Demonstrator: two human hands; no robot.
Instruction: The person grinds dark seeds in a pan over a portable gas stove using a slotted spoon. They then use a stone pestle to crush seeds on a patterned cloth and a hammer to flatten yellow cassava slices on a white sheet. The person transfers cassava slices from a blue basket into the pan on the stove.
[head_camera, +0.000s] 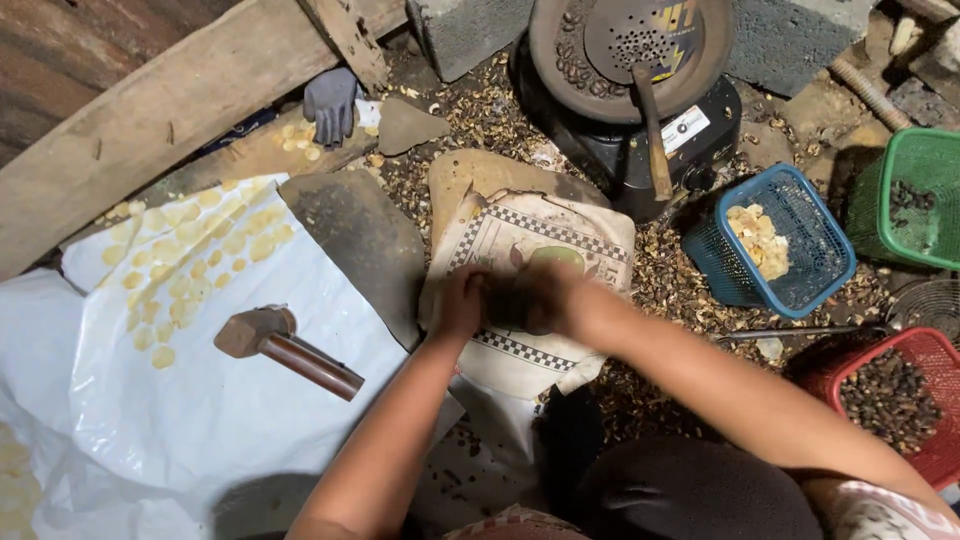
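A dirt floor strewn with brown shell scraps carries a creased, printed cream sack (530, 290). On the sack, the left hand (462, 303) and right hand (553, 297) clench together on a small dark object (507, 303), its shape blurred. Left of the sack lies a wooden-handled mallet (285, 348) on smooth white plastic sheeting (150, 400).

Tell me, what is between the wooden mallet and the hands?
In the head view, white plastic sheet and a flat dark stone lie between the mallet and the left hand.
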